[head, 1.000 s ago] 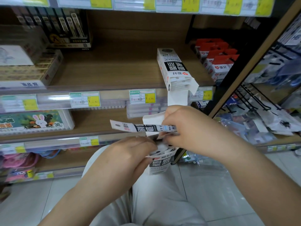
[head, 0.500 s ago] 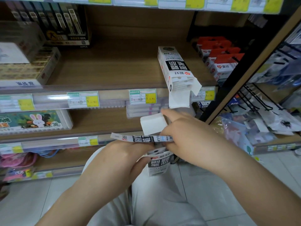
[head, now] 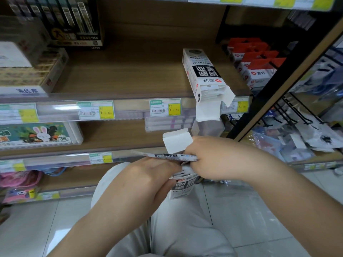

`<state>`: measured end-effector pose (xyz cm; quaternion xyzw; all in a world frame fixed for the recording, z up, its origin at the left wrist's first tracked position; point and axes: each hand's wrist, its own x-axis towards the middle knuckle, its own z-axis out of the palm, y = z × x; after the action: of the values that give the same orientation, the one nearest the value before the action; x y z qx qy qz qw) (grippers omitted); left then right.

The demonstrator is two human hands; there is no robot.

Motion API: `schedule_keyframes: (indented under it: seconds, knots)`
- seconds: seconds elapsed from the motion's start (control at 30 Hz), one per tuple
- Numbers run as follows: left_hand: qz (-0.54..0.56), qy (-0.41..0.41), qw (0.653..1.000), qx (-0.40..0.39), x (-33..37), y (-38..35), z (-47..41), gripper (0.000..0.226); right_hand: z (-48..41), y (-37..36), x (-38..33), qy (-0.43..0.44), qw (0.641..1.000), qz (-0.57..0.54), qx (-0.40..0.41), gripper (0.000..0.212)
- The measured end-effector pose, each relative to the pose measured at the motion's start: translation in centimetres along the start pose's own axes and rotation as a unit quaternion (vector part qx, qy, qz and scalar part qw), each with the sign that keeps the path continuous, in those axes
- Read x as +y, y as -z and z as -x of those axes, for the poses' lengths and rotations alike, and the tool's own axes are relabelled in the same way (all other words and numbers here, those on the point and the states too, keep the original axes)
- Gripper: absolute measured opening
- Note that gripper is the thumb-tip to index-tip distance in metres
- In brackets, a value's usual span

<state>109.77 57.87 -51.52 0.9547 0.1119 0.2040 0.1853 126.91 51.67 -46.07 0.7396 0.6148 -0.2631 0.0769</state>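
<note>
Two hands work a pen at the mouth of a small open box, near stationery shelves.
The left hand (head: 148, 175) wraps round the small box (head: 182, 188), held low in the middle, its white flap (head: 177, 140) standing up. The right hand (head: 217, 160) pinches a pen (head: 167, 156) lying crosswise just above the opening. Going in or coming out cannot be told; going in, it likely needs turning end-on first. A matching open box (head: 202, 75) lies on the far shelf (head: 120, 76).
</note>
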Motion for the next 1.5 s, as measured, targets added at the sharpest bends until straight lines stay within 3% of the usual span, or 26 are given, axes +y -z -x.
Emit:
schedule_keyframes:
  seconds: [0.17,0.37,0.47,0.77,1.07,1.17,1.37,1.5]
  knots:
    - [0.001,0.012,1.000,-0.012,-0.1,0.4,-0.3,0.026,0.7,0.4,-0.2,0.020,0.999,-0.016,0.028,0.011]
    - [0.019,0.032,0.999,-0.019,-0.4,0.8,-0.6,0.021,1.6,1.4,-0.1,0.028,0.976,-0.056,0.208,0.022]
    - [0.010,0.008,1.000,-0.005,-0.2,0.5,-0.8,0.023,1.2,1.0,0.4,0.031,0.981,-0.035,0.187,0.009]
    - [0.019,0.012,0.999,0.027,-0.1,-0.1,-0.7,0.022,-0.1,-0.1,1.3,0.021,0.986,-0.046,0.161,0.021]
    - [0.016,0.011,1.000,0.007,-0.3,-0.1,-0.5,0.021,-0.4,0.1,1.3,0.026,0.998,-0.055,0.024,0.016]
    - [0.028,0.002,0.999,0.016,-0.2,-0.2,-0.4,0.021,-0.3,0.2,0.9,0.009,0.999,-0.034,-0.002,0.026]
    - [0.034,0.008,0.999,0.010,0.0,-0.2,-0.4,0.022,-0.4,-0.1,0.9,-0.006,0.999,-0.030,-0.020,0.024]
    - [0.024,0.024,0.999,0.004,0.0,0.4,-0.4,0.022,-0.3,-0.3,0.7,0.012,0.997,-0.071,0.019,0.023]
